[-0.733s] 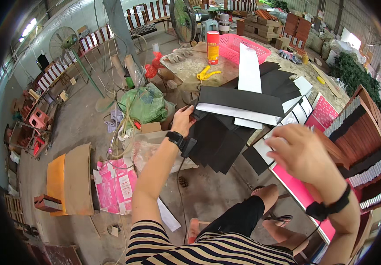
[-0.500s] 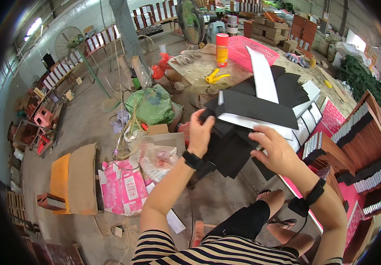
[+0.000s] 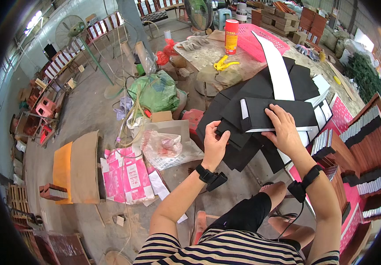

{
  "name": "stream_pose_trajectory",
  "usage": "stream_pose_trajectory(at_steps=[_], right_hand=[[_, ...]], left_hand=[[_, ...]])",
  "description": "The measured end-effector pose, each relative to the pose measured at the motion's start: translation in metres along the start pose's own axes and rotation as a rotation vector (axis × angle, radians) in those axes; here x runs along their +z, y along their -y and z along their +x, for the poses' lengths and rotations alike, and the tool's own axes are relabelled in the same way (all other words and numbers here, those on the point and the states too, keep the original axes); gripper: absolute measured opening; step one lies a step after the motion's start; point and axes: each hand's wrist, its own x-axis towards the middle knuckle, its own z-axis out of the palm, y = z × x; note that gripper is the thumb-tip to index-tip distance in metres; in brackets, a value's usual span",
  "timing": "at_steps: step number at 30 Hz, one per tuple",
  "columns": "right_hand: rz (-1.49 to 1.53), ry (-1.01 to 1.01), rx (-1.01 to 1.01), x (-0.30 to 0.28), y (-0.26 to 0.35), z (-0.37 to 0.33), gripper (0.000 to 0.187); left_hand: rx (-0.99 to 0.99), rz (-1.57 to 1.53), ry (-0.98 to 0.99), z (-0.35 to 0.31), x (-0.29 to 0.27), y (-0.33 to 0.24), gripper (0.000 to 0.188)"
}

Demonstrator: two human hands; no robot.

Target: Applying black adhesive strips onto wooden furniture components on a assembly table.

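A long black-covered block (image 3: 259, 108) with white along its left end and near edge lies over a fanned pile of black sheets (image 3: 239, 157). My right hand (image 3: 283, 130) is closed over this block, fingers on the black top and thumb at the near white edge. To the left, my left hand (image 3: 215, 143) has its thumb and bent fingers pinched around a corner of a black sheet; the contact is partly hidden. A long white strip (image 3: 279, 70) runs from the pile toward the pink basket (image 3: 254, 42). Dark bands circle both wrists.
A red and yellow spray can (image 3: 231, 37) and a yellow clamp (image 3: 225, 64) stand on the table beyond. Stacked brown boards (image 3: 367, 141) crowd the right side. A green sack (image 3: 157, 90), pink cardboard (image 3: 128, 179) and a brown panel (image 3: 85, 168) are on the floor at left.
My right hand has gone from spread fingers beside the block's near edge to resting over its top. My left hand has shifted slightly right and down, still pinching at the sheets.
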Motion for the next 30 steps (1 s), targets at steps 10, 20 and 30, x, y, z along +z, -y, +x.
stream_pose_trajectory(at_steps=[10,20,30], right_hand=[[-0.08,-0.031,-0.114,-0.008,-0.004,-0.006,0.06],[0.482,-0.477,0.076,-0.03,0.012,-0.023,0.033],[0.188,-0.462,-0.141,-0.052,0.024,-0.047,0.046]], left_hand=[[0.212,0.321,-0.161,0.002,-0.001,-0.001,0.042],[0.255,0.037,0.392,-0.036,0.049,-0.076,0.043],[0.578,-0.194,0.31,-0.025,0.089,-0.086,0.087]])
